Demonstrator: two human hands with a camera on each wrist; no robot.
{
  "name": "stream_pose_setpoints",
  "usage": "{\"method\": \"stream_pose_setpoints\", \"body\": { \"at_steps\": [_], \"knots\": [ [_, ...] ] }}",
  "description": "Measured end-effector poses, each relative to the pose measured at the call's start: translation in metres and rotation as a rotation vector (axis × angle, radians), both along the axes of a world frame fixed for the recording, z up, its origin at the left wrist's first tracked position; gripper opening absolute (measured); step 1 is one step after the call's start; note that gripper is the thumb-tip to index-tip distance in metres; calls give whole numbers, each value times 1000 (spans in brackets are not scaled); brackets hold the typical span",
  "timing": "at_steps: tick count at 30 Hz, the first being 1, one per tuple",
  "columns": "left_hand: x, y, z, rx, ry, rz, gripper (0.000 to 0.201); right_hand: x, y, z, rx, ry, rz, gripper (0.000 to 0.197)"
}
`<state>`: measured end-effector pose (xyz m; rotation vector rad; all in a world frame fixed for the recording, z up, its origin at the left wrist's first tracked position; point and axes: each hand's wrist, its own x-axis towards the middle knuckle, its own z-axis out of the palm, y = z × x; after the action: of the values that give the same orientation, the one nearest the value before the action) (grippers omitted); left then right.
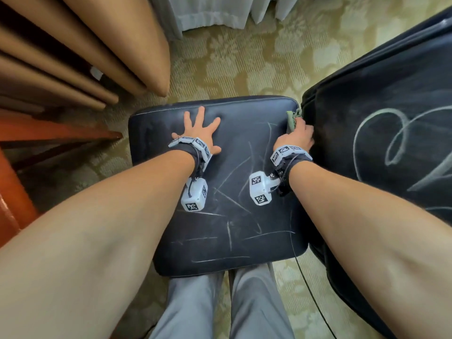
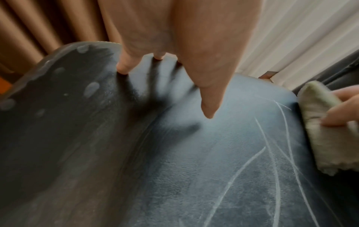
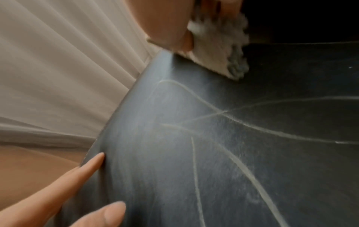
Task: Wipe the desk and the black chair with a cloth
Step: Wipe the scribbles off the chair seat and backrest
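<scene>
1. Black leather covers the seat of the chair (image 1: 220, 192), and I see it from above with many thin pale chalk-like lines (image 1: 234, 172) across its middle and near part.
2. My left hand (image 1: 198, 133) lies flat on the far left part of the seat, fingers spread wide and straight, holding nothing; in the left wrist view the fingertips (image 2: 124, 69) press on the leather.
3. My right hand (image 1: 299, 134) is at the far right corner of the seat, where the seat meets the chair back (image 1: 381, 113).
4. This hand grips the cloth (image 1: 292, 119), a small greenish-grey one, with fingers curled around it; the cloth touches the seat corner and stands out beyond the fingers on the far side.
5. In the left wrist view the cloth hangs folded over the right edge of the seat, under the fingers.
6. On the chair back, to the right, there are thick pale loops of line (image 1: 381, 135).
7. A brown curtain (image 1: 102, 45) hangs far left, and a white curtain (image 1: 215, 11) is at the far side.
8. At the left edge I see red-brown wood furniture (image 1: 36, 133); I cannot tell if it is the desk.
9. Under the chair lies a patterned green carpet (image 1: 244, 64).
</scene>
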<state>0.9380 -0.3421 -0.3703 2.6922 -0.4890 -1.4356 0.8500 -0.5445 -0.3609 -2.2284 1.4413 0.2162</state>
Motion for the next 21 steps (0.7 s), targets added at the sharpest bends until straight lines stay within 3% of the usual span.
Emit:
{"method": "stream_pose_setpoints", "body": {
  "at_steps": [3, 7, 14, 21],
  "knots": [
    [2, 3, -2, 20, 14, -40, 90, 5, -4, -12, 121, 63, 131, 56],
    [2, 3, -4, 41, 37, -58, 95, 4, 12, -21, 84, -1, 206, 55],
    [1, 2, -4, 47, 49, -56, 97, -3, 28, -18, 70, 81, 728, 51],
    [0, 2, -5, 62, 34, -74, 96, -2, 26, -17, -18, 214, 968, 50]
  ]
}}
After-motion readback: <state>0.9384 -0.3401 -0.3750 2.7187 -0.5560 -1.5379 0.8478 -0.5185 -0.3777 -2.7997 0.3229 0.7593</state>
